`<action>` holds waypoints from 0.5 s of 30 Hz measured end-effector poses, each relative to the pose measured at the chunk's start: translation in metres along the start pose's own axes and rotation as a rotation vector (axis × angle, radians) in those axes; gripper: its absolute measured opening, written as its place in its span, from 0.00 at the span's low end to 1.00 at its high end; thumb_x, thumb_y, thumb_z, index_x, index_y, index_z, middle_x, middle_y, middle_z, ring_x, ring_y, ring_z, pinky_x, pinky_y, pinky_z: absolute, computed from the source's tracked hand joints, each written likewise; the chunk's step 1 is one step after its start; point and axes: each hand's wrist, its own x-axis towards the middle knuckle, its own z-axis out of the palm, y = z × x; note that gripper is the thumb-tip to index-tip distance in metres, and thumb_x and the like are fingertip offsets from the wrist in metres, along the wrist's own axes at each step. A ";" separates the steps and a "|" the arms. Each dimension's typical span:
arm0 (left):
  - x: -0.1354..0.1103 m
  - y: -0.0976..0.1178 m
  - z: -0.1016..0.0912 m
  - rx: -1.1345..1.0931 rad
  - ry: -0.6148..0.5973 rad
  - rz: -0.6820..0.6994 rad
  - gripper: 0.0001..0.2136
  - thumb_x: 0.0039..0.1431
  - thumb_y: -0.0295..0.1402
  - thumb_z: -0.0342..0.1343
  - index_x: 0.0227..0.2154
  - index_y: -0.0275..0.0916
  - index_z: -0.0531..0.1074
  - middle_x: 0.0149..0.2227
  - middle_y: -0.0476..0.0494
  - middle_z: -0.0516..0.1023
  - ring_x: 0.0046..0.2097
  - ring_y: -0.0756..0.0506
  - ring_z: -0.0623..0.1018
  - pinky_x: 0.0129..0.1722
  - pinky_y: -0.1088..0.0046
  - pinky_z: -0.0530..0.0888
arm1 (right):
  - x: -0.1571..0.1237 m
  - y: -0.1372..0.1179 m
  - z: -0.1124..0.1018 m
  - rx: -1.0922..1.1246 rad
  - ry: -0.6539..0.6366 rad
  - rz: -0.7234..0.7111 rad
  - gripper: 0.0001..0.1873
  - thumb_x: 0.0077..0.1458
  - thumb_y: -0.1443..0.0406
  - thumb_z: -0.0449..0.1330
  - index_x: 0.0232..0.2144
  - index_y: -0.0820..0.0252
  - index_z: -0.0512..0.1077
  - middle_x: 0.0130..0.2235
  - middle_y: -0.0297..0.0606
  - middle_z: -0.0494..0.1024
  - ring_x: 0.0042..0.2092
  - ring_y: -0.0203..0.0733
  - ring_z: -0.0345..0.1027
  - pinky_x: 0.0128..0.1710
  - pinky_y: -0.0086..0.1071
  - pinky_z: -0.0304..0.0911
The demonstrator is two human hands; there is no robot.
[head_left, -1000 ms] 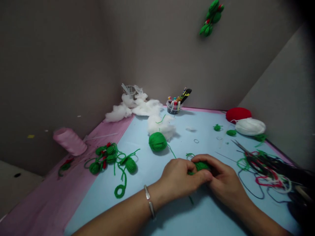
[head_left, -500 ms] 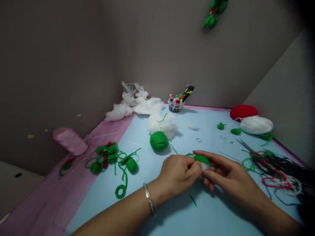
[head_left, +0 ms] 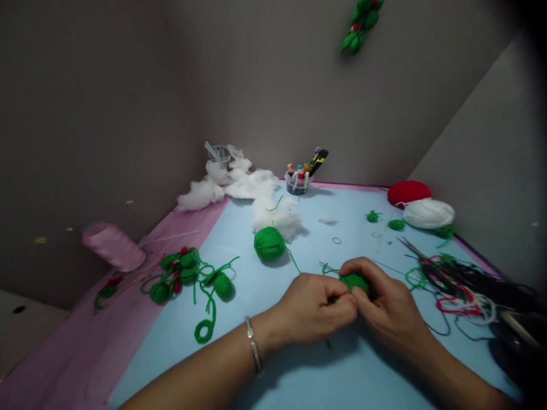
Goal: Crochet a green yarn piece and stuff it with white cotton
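Both my hands meet over the pale blue table top, pinching a small green yarn-wrapped ball (head_left: 354, 283) between them. My left hand (head_left: 314, 310), with a silver bangle (head_left: 253, 345) on its wrist, holds the ball from the near side. My right hand (head_left: 382, 299) curls over it from the right and hides part of it. A thin green yarn end (head_left: 329, 269) trails out to the left. A larger green yarn ball (head_left: 269, 244) sits just beyond my left hand, with its strand running toward my hands.
To the left lie joined green yarn buds with red bits (head_left: 183, 273) and a pink thread cone (head_left: 113, 246). Cotton stuffing (head_left: 252, 188), a clear pot of thread spools (head_left: 298, 183), red and white yarn balls (head_left: 428, 213) and tangled yarn with scissors (head_left: 453, 279) surround the table.
My hands have closed together over the small green ball, and the white stuffing seen at its edge is now hidden. The view has shifted slightly.
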 end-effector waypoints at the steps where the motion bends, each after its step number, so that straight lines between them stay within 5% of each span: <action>1: 0.000 0.000 0.000 -0.015 0.007 0.010 0.12 0.52 0.31 0.48 0.16 0.39 0.54 0.19 0.56 0.51 0.24 0.54 0.54 0.23 0.74 0.52 | -0.001 0.000 0.000 -0.008 0.012 -0.010 0.09 0.41 0.64 0.57 0.30 0.54 0.72 0.25 0.31 0.73 0.23 0.35 0.63 0.22 0.30 0.55; 11: 0.010 -0.009 0.000 0.011 0.369 -0.172 0.16 0.47 0.29 0.52 0.11 0.39 0.53 0.15 0.57 0.49 0.23 0.54 0.53 0.23 0.73 0.50 | -0.002 -0.005 0.002 0.185 -0.152 0.010 0.20 0.49 0.60 0.61 0.45 0.56 0.71 0.42 0.41 0.80 0.41 0.44 0.77 0.39 0.34 0.73; 15: 0.012 -0.009 -0.001 -0.010 0.396 -0.215 0.16 0.47 0.28 0.53 0.10 0.39 0.53 0.14 0.57 0.48 0.22 0.54 0.52 0.23 0.72 0.49 | -0.001 -0.003 0.003 0.205 -0.185 0.101 0.23 0.44 0.57 0.66 0.44 0.55 0.72 0.39 0.40 0.80 0.38 0.44 0.76 0.36 0.34 0.74</action>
